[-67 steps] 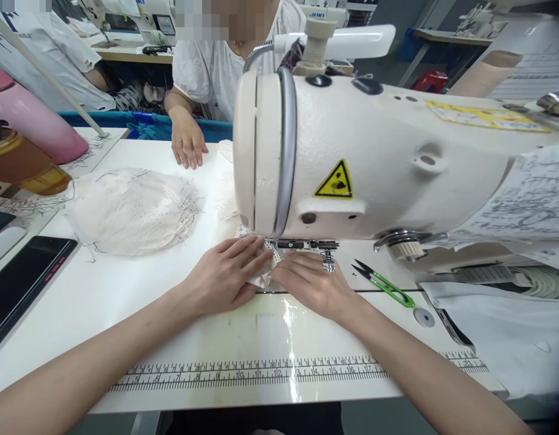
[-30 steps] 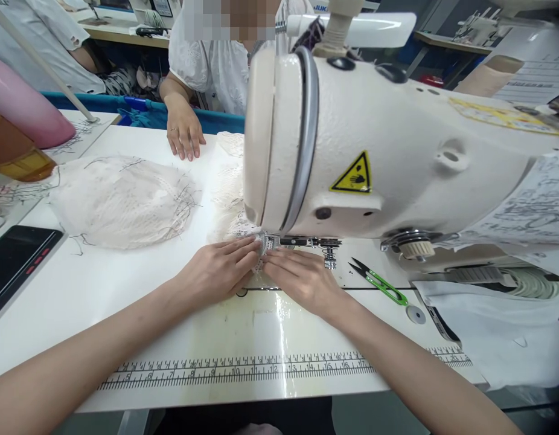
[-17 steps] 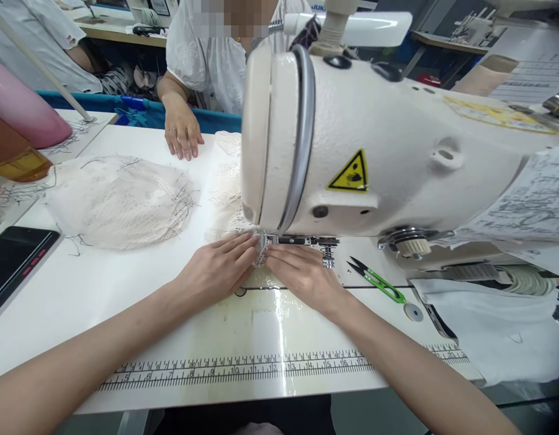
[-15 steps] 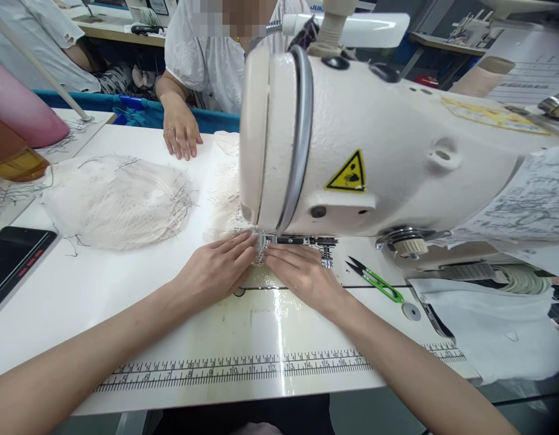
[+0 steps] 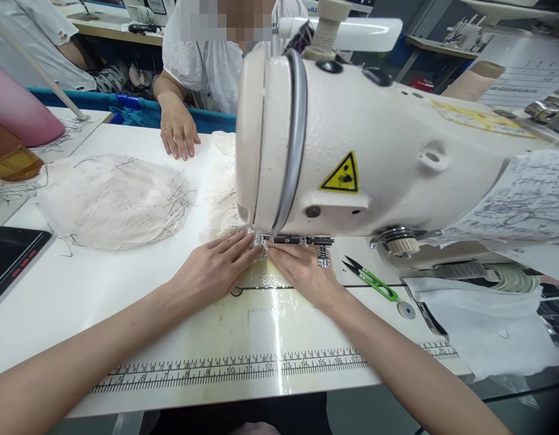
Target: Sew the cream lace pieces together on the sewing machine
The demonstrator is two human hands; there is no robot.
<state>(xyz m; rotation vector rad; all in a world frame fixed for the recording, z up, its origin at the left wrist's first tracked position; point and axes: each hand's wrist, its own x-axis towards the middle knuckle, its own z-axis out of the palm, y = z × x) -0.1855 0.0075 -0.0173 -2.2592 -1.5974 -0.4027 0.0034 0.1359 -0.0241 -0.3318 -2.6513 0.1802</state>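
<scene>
My left hand (image 5: 211, 266) lies flat, fingers stretched out, on white lace fabric (image 5: 220, 187) at the left of the sewing machine's presser foot area. Opposite it, my right hand (image 5: 306, 272) is also flat, its fingers extended and partly hidden under the metal attachment (image 5: 286, 240). A narrow strip of lace edging (image 5: 263, 248) shows between my fingertips. The head of the sewing machine (image 5: 352, 133) stands right above and hides the needle and part of the fabric.
To the left lie a sheer lace piece (image 5: 111, 202) with loose threads and a phone (image 5: 14, 260). Green thread snips (image 5: 374, 283) and a bobbin (image 5: 406, 310) lie at the right. A printed ruler (image 5: 247, 368) runs along the front edge. Across the table rests a co-worker's hand (image 5: 178, 130).
The whole view has shifted slightly. My left fingertips sit a little closer to my right hand, and less lace edging shows between them. The co-worker's hand stays in place.
</scene>
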